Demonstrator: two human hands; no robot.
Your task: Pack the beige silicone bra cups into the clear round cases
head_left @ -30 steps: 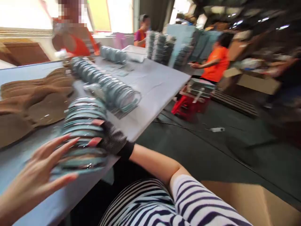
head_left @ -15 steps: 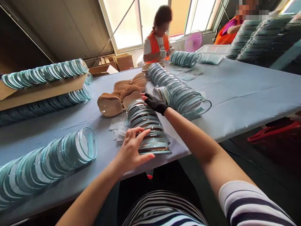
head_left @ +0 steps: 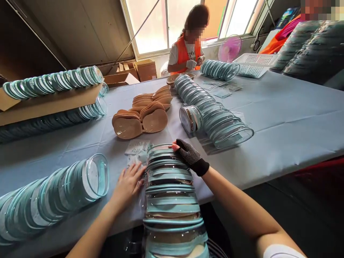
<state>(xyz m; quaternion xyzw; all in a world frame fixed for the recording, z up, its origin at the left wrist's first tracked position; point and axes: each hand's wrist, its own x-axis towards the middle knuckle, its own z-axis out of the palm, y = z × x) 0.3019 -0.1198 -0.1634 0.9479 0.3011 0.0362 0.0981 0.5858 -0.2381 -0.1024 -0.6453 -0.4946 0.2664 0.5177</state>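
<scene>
A long row of clear plastic pouches (head_left: 170,186) with teal rims and brown contents lies in front of me, its near end overhanging the table edge against my body. My right hand (head_left: 188,153), in a black dotted glove with bare fingertips, is closed on the far end of that row. Bare, my left hand (head_left: 130,182) rests along the row's left side with fingers stretched out, by some small clear packets (head_left: 137,148). Beyond them are brown bra cups (head_left: 139,122), nested in pairs. A short pouch stack (head_left: 190,118) lies on its side right of the cups.
Another pouch row (head_left: 215,111) runs away on the right; one more (head_left: 53,197) lies at left. Pouches on cardboard (head_left: 53,102) stand back left. Across the table (head_left: 290,118) a person in an orange vest (head_left: 185,53) works near a white basket (head_left: 249,66).
The pouch row in front of me has come towards my body, with my right hand at its far end. My left hand has shifted left, from on top of the row to its side.
</scene>
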